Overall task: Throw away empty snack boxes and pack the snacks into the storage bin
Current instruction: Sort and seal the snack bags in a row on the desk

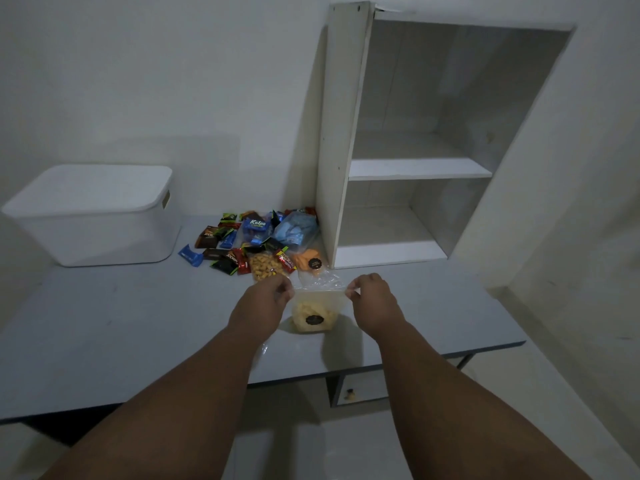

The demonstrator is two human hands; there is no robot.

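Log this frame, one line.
left hand: pinches snack bag top | right hand: pinches same top | storage bin: lidded | other snacks: piled on table

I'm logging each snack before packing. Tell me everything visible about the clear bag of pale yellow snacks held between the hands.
The clear plastic bag of pale yellow snacks is a soft, see-through pouch, its lower part filled with pale puffed pieces, with a round dark label on the front. It stands upright, base seemingly on the grey table. The left hand and the right hand each pinch an upper corner, stretching the empty top flat.
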